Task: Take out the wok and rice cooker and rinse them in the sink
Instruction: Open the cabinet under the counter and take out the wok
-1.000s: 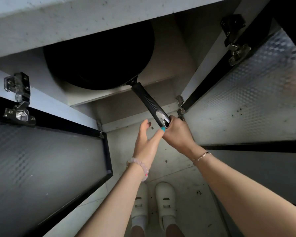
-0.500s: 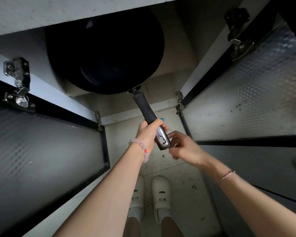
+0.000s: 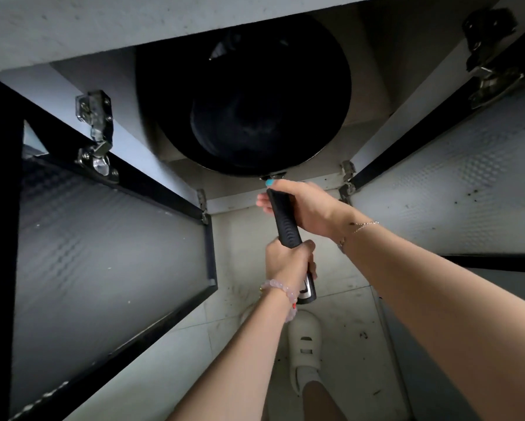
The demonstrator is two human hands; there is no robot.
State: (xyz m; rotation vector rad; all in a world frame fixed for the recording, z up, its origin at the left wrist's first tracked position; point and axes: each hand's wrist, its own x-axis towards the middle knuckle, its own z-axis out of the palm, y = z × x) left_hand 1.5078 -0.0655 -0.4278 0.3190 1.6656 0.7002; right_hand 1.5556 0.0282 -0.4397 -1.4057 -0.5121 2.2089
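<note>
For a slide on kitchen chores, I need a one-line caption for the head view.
Black wok held by its handle with left hand and right hand, between open cabinet doors.

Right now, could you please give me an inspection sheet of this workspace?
Surface: tiled floor, dark specks.
Job's things: black wok at the cabinet opening; rice cooker not seen.
Clutter: nothing seen.
Grippers: right hand grips the wok handle near the pan; left hand grips its lower end.
Cables: nothing seen.
Surroundings: left door and right door open; white shoe below.
</note>
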